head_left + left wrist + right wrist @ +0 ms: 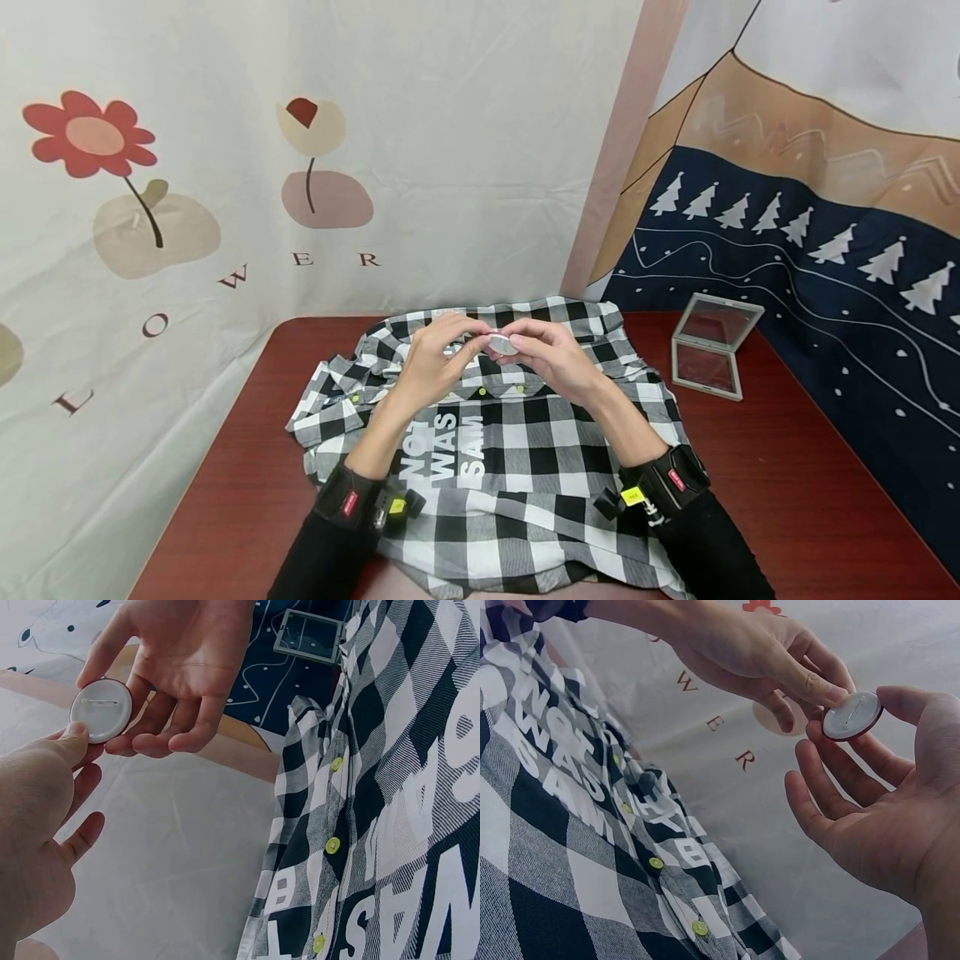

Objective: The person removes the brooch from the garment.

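The small round white pin badge with a wire clasp on its back [100,710] sits between my two hands, above the shirt's collar: my right hand [553,357] pinches its rim, my left hand [433,358] presses its thumb to the back. I judge the grip light; a slip would drop it, or the pin could prick me. Beneath my hands lies a black-and-white checked shirt with yellow-green buttons [495,450] on the dark red wooden tabletop [787,492]. Right of my right hand stands an open clear square case [711,346]. Printed cloth hangings [225,167] back the room.
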`<state>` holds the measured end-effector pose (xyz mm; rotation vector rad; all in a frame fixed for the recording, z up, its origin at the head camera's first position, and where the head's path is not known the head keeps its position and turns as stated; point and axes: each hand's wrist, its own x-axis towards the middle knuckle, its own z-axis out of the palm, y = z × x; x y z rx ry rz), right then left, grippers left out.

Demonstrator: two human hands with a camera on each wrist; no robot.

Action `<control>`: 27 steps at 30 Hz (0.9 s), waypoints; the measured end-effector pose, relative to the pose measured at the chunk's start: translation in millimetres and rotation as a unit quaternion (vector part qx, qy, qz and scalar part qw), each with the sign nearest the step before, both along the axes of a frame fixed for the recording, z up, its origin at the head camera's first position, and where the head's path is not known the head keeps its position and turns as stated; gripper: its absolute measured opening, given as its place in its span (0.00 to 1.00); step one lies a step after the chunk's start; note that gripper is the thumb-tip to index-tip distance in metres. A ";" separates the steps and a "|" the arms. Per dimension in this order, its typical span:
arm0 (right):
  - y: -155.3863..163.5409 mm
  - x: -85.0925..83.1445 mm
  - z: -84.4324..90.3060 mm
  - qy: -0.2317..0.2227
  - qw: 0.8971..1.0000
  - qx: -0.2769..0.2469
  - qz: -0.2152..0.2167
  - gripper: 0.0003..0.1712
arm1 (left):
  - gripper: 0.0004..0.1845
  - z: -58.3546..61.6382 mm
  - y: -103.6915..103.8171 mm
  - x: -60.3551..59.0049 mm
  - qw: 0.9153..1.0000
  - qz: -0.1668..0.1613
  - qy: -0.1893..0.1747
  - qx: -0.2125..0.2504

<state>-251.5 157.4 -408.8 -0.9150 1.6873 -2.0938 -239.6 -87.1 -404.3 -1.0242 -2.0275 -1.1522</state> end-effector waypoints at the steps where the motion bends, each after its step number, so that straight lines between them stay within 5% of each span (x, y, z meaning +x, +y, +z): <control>1: -0.2 -0.1 -0.2 -0.002 1.000 0.000 -0.001 0.14 | 0.08 -0.2 0.0 0.0 1.000 0.001 0.001 0.001; 7: -0.2 0.8 0.8 -0.009 1.000 -0.009 0.004 0.13 | 0.09 -0.8 0.3 -0.4 1.000 0.000 0.001 0.003; 14: 1.0 0.7 -0.4 -0.003 1.000 -0.009 -0.012 0.13 | 0.20 1.9 -2.0 2.0 0.999 -0.008 -0.041 -0.011; 21: -0.8 -0.8 -3.9 0.046 0.995 0.024 -0.085 0.13 | 0.32 3.4 -6.3 5.1 0.991 0.030 -0.116 -0.058; 27: -1.1 0.3 -3.0 0.117 0.978 0.078 -0.154 0.15 | 0.39 1.7 -9.4 4.5 0.985 0.061 -0.133 -0.095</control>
